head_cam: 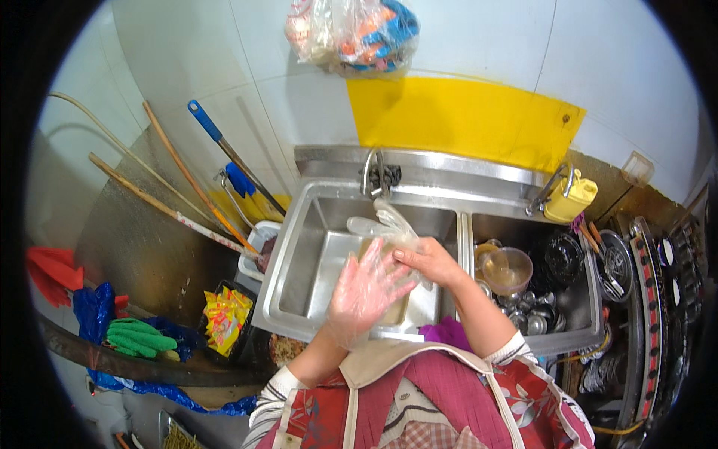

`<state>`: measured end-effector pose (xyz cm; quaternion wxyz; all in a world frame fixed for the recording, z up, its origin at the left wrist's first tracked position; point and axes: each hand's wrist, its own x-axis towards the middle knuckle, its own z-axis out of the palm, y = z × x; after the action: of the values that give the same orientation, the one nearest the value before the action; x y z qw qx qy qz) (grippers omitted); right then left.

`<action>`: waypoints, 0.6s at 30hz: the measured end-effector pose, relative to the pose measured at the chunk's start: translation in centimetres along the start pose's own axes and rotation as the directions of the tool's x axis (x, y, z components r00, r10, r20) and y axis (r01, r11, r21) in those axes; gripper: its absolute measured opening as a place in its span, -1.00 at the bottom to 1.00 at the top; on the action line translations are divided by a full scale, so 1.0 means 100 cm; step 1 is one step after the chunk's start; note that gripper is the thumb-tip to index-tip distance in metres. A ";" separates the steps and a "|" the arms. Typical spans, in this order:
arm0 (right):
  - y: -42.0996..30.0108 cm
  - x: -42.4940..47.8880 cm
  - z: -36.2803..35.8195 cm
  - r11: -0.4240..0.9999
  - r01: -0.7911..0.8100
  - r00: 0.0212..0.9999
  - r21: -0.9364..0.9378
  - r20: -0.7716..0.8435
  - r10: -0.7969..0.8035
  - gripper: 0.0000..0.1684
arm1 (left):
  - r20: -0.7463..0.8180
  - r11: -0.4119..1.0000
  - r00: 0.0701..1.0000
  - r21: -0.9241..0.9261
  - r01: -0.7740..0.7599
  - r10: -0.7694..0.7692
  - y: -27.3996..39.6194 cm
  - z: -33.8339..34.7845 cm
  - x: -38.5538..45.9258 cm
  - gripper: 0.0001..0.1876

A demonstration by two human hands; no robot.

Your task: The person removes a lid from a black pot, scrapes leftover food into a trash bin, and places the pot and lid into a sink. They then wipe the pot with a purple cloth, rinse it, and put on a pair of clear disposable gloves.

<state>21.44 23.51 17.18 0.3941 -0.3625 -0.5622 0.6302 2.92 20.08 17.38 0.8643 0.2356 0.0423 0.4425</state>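
My left hand [362, 294] is spread palm up over the left basin of the stainless steel sink [305, 252]. A thin clear plastic glove covers it, wrinkled at the wrist. Beside its fingertips, my bare right hand [436, 262] pinches another clear plastic glove [387, 221] between thumb and fingers. That glove's empty fingers stick out toward the faucet [371, 174]. Beneath my hands, a yellowish flat item lies in the basin, mostly hidden. A purple cloth [447, 334] hangs at the sink's front edge.
Bowls [507, 271] and small metal cups [530, 314] fill the right basin. A yellow jug [569, 196] stands behind it. Long handles [174, 160] lean at left, near a white bucket [251, 269] and a black bin of yellow packets [227, 320]. A plastic bag [359, 36] hangs above.
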 end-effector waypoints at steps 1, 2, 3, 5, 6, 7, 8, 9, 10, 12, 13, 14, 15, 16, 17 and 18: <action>-0.002 -0.001 0.003 1.000 0.006 0.999 0.014 -0.048 -0.005 -0.70 | 0.000 1.000 1.000 -0.023 0.007 -0.007 -0.001 0.000 0.002 -0.26; 0.008 0.003 0.001 0.995 0.083 0.989 -0.061 -0.114 -0.089 -0.72 | 0.000 0.999 1.000 -0.045 0.016 -0.016 0.000 0.001 0.005 -0.26; 0.012 0.005 0.003 0.988 0.120 0.981 -0.095 -0.142 -0.133 -0.74 | -0.010 0.998 1.000 -0.068 0.009 -0.009 0.000 0.003 0.006 -0.30; 0.012 0.010 0.003 0.973 0.169 0.961 -0.156 -0.191 -0.198 -0.75 | -0.021 0.995 1.000 -0.104 0.011 -0.013 -0.001 0.000 0.008 -0.33; 0.006 0.011 0.005 0.967 0.178 0.953 -0.180 -0.213 -0.215 -0.74 | -0.029 0.992 0.999 -0.124 0.012 -0.016 -0.002 -0.004 0.009 -0.35; 0.003 0.012 0.006 0.961 0.187 0.943 -0.204 -0.235 -0.234 -0.74 | -0.046 0.992 0.999 -0.129 -0.002 -0.004 -0.004 -0.007 0.009 -0.38; 0.004 0.014 0.005 0.939 0.209 0.920 -0.274 -0.270 -0.284 -0.74 | -0.053 0.990 0.999 -0.137 -0.006 -0.001 -0.004 -0.006 0.010 -0.38; 0.009 0.016 0.003 0.913 0.224 0.893 -0.341 -0.303 -0.332 -0.73 | -0.064 0.989 0.998 -0.147 -0.009 -0.001 -0.004 -0.002 0.009 -0.39; 0.011 0.018 -0.001 0.883 0.235 0.862 -0.407 -0.332 -0.382 -0.73 | -0.074 0.988 0.997 -0.156 -0.011 0.000 -0.003 0.001 0.009 -0.40; 0.009 0.019 -0.013 0.906 0.168 0.851 -0.388 -0.408 -0.332 -0.74 | -0.097 0.992 0.995 -0.121 -0.021 0.009 -0.003 0.001 0.007 -0.41; 0.007 0.017 -0.016 0.929 0.129 0.865 -0.346 -0.419 -0.276 -0.74 | -0.110 0.994 0.994 -0.104 -0.025 0.013 -0.003 0.001 0.005 -0.42; 0.009 0.017 -0.019 0.933 0.161 0.870 -0.322 -0.400 -0.288 -0.75 | -0.076 0.997 0.997 -0.075 -0.029 0.024 -0.004 0.000 0.003 -0.43; 0.012 0.018 -0.020 0.936 0.192 0.874 -0.295 -0.381 -0.300 -0.75 | -0.042 0.998 0.999 -0.046 -0.034 0.032 -0.004 -0.001 0.000 -0.44; 0.013 0.017 -0.020 0.937 0.223 0.878 -0.268 -0.364 -0.312 -0.75 | -0.008 0.999 0.999 -0.016 -0.039 0.039 -0.005 -0.002 -0.003 -0.45; 0.013 0.014 -0.019 0.968 0.203 0.915 -0.144 -0.325 -0.241 -0.75 | -0.013 0.999 0.999 -0.005 -0.046 0.046 -0.004 -0.005 -0.007 -0.45; 0.006 0.010 -0.013 0.984 0.176 0.946 -0.019 -0.274 -0.174 -0.75 | -0.018 0.998 0.998 0.009 -0.054 0.054 -0.002 -0.010 -0.012 -0.45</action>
<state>22.16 24.93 16.44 0.5236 -0.3939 -0.5302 0.5381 2.04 19.40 16.26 0.8505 0.2361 0.0458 0.4678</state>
